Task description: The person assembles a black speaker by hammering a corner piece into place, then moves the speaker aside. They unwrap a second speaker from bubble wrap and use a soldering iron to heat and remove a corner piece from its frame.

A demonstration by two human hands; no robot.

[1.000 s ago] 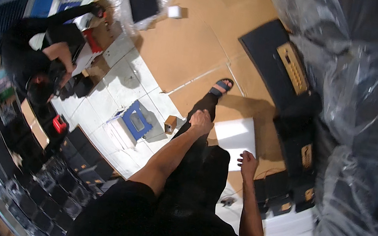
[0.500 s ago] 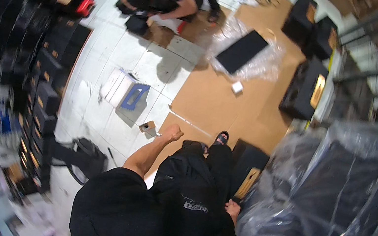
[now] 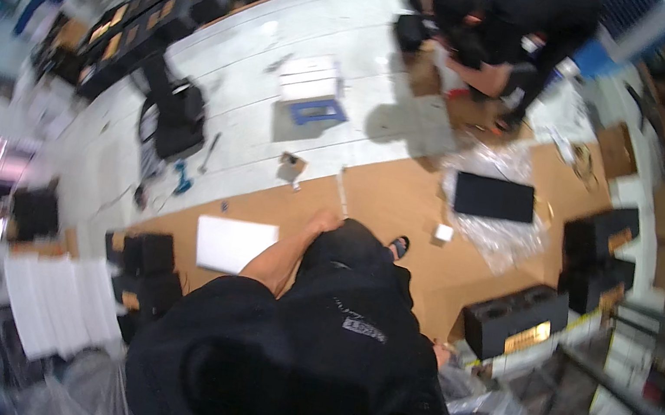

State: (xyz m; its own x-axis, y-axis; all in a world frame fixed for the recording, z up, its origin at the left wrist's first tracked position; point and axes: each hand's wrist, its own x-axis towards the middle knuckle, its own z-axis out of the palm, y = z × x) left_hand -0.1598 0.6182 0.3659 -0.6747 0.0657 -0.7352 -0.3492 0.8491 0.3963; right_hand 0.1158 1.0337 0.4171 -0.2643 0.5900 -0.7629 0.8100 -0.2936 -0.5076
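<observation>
My left hand [image 3: 326, 222] is at my left knee, its fingers curled in with nothing visible in them. My right hand [image 3: 442, 353] shows only in part beside my right hip, blurred, its fingers hidden. The nearest large thing to it is a black box [image 3: 514, 320] with round openings and a gold plate. Left of my left forearm a flat white sheet [image 3: 235, 246] lies on the brown floor covering [image 3: 385, 208]. A small open carton [image 3: 291, 167] sits beyond my left hand. Farther off, a black panel [image 3: 493, 198] rests on clear plastic wrap [image 3: 489, 244], near a small white box [image 3: 442, 233].
A co-worker [image 3: 501, 42] bends over at the far right. More black boxes [image 3: 600, 239] stand at right, others [image 3: 140, 253] at left. A black bag [image 3: 174, 119], a teal power drill [image 3: 182, 178] and a white stack with a blue frame [image 3: 310, 89] lie on the white floor.
My view has swung left, so the room has shifted rightward in the picture. The white sheet and drill have come into view. The black box beside my right hand has gone out of sight.
</observation>
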